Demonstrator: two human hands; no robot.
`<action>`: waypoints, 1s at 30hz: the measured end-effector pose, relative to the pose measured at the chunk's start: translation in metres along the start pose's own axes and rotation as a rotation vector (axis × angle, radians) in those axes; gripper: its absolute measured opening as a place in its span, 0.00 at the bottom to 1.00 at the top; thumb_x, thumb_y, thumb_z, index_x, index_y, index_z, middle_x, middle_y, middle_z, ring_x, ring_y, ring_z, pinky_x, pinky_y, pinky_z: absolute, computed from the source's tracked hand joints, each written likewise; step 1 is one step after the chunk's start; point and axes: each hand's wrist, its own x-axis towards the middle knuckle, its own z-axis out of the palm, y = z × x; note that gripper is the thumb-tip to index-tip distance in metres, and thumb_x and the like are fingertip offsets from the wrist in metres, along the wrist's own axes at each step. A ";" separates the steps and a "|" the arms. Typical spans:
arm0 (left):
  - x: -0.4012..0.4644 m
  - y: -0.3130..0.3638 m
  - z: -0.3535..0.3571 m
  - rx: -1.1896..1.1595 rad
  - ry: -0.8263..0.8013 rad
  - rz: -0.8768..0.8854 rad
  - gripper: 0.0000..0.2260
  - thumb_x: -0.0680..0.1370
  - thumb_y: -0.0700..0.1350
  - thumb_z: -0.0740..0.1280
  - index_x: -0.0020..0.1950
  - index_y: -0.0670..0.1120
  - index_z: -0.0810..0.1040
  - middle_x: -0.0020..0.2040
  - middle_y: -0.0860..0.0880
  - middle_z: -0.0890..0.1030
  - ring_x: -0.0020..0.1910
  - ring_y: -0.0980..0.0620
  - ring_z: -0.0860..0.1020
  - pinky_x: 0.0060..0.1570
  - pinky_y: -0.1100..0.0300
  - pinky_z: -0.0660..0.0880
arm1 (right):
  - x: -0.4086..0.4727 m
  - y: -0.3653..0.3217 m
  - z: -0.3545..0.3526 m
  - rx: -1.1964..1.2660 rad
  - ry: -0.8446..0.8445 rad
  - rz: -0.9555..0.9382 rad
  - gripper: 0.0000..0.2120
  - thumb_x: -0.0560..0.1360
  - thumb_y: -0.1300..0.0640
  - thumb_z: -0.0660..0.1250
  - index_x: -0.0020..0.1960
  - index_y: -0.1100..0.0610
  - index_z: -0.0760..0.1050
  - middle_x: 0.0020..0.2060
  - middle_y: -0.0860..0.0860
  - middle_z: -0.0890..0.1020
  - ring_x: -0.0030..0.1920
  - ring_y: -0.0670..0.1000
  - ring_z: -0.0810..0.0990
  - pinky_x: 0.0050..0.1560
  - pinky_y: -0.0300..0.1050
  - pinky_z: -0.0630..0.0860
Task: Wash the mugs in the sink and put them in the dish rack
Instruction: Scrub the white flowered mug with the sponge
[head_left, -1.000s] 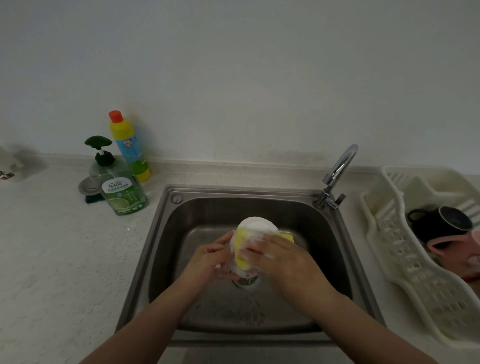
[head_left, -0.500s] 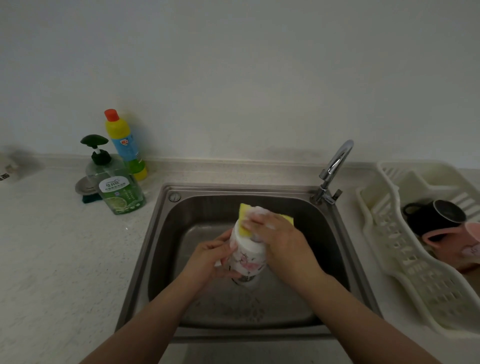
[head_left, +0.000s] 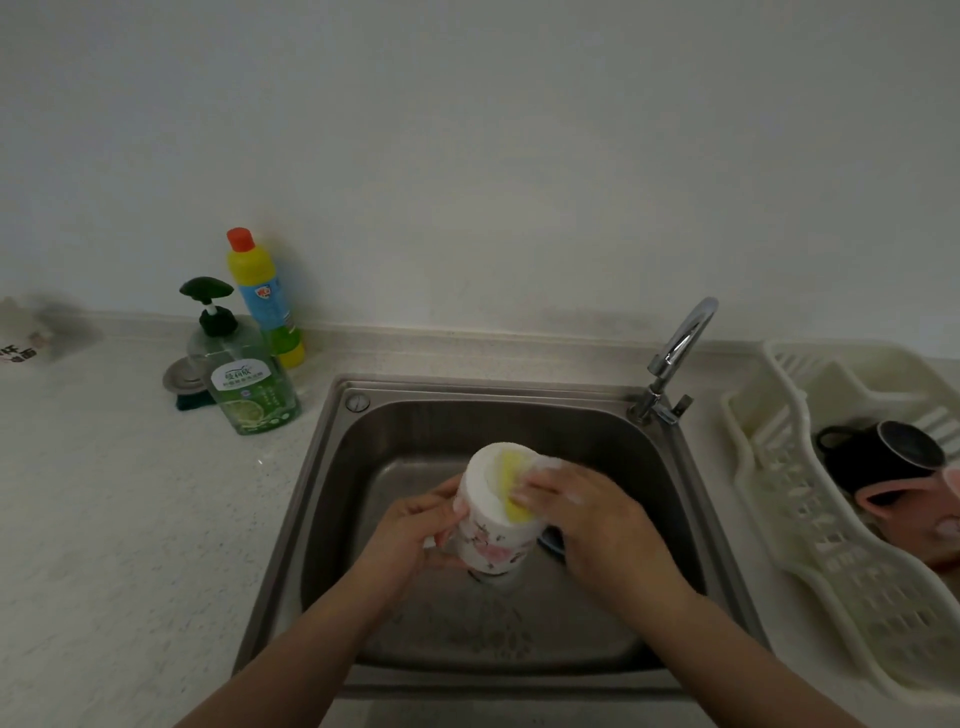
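Over the steel sink (head_left: 332, 499) I hold a white mug with pink flowers (head_left: 493, 540), turned so its foamy base faces up. My left hand (head_left: 415, 530) grips the mug's left side. My right hand (head_left: 592, 525) holds a yellow sponge (head_left: 511, 488) and presses it on the mug's base and right side. In the cream dish rack (head_left: 841, 561) at the right lie a black mug (head_left: 883, 457) and a pink mug (head_left: 914, 514).
A chrome tap (head_left: 675, 353) stands at the sink's back right corner. Behind the sink's left corner are a green pump bottle of dish soap (head_left: 249, 384), a yellow bottle with a red cap (head_left: 262, 296) and a metal sink strainer (head_left: 182, 376). Speckled counter lies to the left.
The sponge went from the mug's side to its top edge and now wipes the upturned base. The mug was turned in my left hand. The camera shifted slightly.
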 end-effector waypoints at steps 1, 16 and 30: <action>0.000 -0.001 0.002 0.011 0.008 0.001 0.30 0.64 0.57 0.77 0.61 0.42 0.81 0.63 0.49 0.80 0.61 0.43 0.79 0.57 0.36 0.76 | 0.001 0.004 -0.001 -0.016 0.004 0.041 0.29 0.58 0.61 0.82 0.57 0.52 0.81 0.57 0.52 0.82 0.55 0.55 0.82 0.51 0.55 0.82; 0.007 0.002 0.008 -0.069 0.102 0.079 0.24 0.60 0.59 0.79 0.34 0.39 0.80 0.65 0.44 0.79 0.60 0.39 0.80 0.55 0.33 0.76 | 0.033 -0.020 0.003 0.007 0.000 -0.021 0.33 0.48 0.59 0.85 0.53 0.52 0.83 0.52 0.50 0.83 0.52 0.54 0.83 0.51 0.47 0.79; 0.008 0.006 0.000 -0.060 0.127 0.118 0.16 0.61 0.55 0.78 0.38 0.43 0.85 0.66 0.50 0.78 0.60 0.44 0.80 0.52 0.37 0.79 | 0.018 0.003 -0.006 0.056 0.030 0.041 0.27 0.59 0.67 0.80 0.56 0.54 0.81 0.57 0.54 0.82 0.57 0.57 0.81 0.51 0.59 0.81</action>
